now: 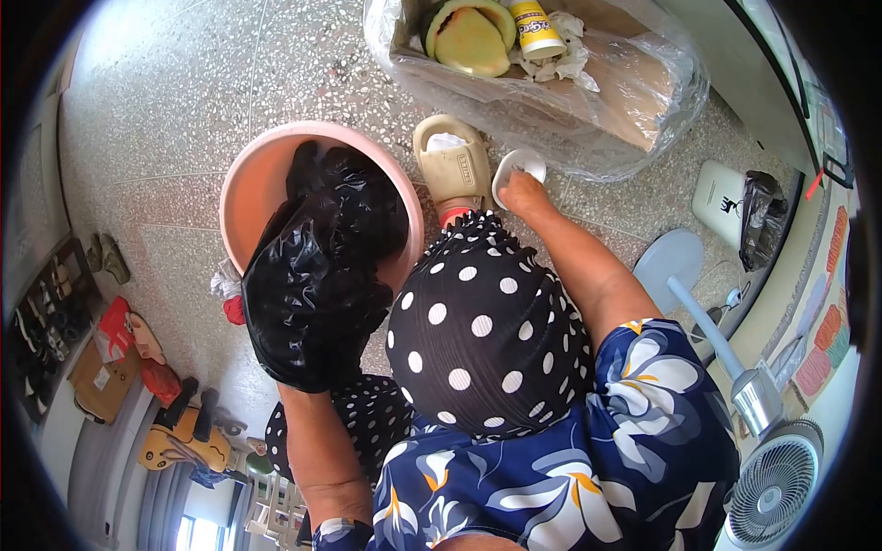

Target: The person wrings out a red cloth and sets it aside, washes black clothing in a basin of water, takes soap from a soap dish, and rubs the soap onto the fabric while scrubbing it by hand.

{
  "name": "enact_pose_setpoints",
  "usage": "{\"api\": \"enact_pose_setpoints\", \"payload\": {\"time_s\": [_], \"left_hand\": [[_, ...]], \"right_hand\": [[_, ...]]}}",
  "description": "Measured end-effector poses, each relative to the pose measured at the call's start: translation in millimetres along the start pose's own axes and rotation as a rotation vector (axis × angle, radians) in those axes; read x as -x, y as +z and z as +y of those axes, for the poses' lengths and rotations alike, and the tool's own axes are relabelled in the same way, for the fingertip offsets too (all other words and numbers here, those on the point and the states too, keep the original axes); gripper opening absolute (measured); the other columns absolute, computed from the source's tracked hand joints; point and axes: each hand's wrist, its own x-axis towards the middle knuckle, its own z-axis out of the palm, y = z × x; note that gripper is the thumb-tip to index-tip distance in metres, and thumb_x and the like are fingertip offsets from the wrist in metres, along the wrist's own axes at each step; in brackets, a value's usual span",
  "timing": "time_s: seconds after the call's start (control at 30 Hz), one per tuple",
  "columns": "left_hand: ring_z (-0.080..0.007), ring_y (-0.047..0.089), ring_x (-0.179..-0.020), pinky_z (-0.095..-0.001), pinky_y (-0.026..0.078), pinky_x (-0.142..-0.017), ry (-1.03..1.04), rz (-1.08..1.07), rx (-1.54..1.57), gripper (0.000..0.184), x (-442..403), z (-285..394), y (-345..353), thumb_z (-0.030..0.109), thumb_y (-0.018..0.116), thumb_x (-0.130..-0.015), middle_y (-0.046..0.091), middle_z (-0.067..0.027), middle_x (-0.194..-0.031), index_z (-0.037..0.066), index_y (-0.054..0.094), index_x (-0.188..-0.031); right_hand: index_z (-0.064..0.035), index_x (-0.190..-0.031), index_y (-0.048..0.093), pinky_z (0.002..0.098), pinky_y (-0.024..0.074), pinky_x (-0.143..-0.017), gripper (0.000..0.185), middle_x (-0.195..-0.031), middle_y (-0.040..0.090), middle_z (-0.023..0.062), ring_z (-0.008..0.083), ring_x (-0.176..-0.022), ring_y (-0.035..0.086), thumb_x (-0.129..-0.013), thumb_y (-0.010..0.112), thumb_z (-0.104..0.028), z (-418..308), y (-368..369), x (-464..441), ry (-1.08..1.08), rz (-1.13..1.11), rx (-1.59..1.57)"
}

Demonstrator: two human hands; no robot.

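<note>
A black plastic bag (317,285) hangs over the rim of a pink bucket (253,174), partly inside it. My left forearm (322,450) runs into the bag, which hides my left hand and its fingers. My right hand (522,195) reaches down to the floor, its fingers closed on a small white cup (508,165) beside my beige slipper (452,170). Part of the cup lies behind the hand.
Beyond the slipper lies a plastic-lined cardboard box (634,96) holding a melon rind (470,41), a yellow paper cup (536,28) and crumpled tissue. A fan (770,496) and a white bin (721,202) stand to the right. Shoes (50,312) sit on the left.
</note>
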Motion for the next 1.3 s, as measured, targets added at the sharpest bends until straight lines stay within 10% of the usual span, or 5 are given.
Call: {"api": "enact_pose_setpoints", "payload": {"time_s": [0.53, 0.63, 0.7, 0.9, 1.3], "left_hand": [[-0.0229, 0.060, -0.101, -0.0319, 0.045, -0.089, -0.129, 0.087, 0.159, 0.038, 5.6, 5.7, 8.7, 0.016, 0.064, -0.079, 0.062, -0.0152, -0.109, 0.000, 0.059, -0.113], [-0.0227, 0.060, -0.100, -0.0318, 0.045, -0.088, -0.131, 0.075, 0.165, 0.037, 9.7, 5.6, 8.4, 0.016, 0.064, -0.079, 0.062, -0.0148, -0.108, 0.000, 0.059, -0.112], [-0.0225, 0.059, -0.098, -0.0318, 0.045, -0.087, -0.130, 0.055, 0.169, 0.036, 11.5, 5.0, 8.6, 0.016, 0.064, -0.079, 0.062, -0.0144, -0.107, 0.001, 0.059, -0.111], [-0.0219, 0.059, -0.095, -0.0316, 0.045, -0.084, -0.118, -0.002, 0.188, 0.033, 11.5, -0.7, 9.3, 0.016, 0.064, -0.078, 0.061, -0.0132, -0.103, 0.001, 0.059, -0.107], [-0.0206, 0.057, -0.087, -0.0313, 0.044, -0.078, -0.115, -0.095, 0.208, 0.027, 19.3, -8.0, 6.8, 0.016, 0.064, -0.075, 0.061, -0.0108, -0.095, 0.003, 0.059, -0.099]], "right_hand": [[-0.0005, -0.108, 0.052, 0.0425, 0.0427, -0.093, 0.033, -0.108, 0.060, 0.0230, 0.0344, -0.109, 0.055, -0.078, 0.061, -0.013, -13.7, -4.5, -3.0, 0.037, -0.031, 0.050], [-0.0016, -0.104, 0.054, 0.0414, 0.0472, -0.086, 0.028, -0.102, 0.062, 0.0231, 0.0345, -0.095, 0.062, -0.078, 0.059, -0.012, 2.0, -2.0, -10.3, -0.046, -0.003, 0.079], [0.0003, -0.099, 0.053, 0.0374, 0.0532, -0.052, 0.024, -0.079, 0.062, 0.0182, 0.0247, -0.063, 0.065, -0.078, 0.059, -0.009, 12.2, -4.0, -17.0, -0.002, -0.151, -0.170], [-0.0003, -0.095, 0.056, 0.0322, 0.0525, -0.042, 0.018, -0.076, 0.063, 0.0135, 0.0180, -0.054, 0.062, -0.084, 0.054, -0.015, 28.2, -11.5, -10.0, 0.132, -0.150, -0.569], [0.0011, -0.094, 0.056, 0.0441, 0.0503, -0.073, 0.023, -0.092, 0.062, 0.0236, 0.0367, -0.079, 0.063, -0.088, 0.047, -0.019, 29.9, 30.0, -16.2, -0.129, 0.105, 0.108]]}}
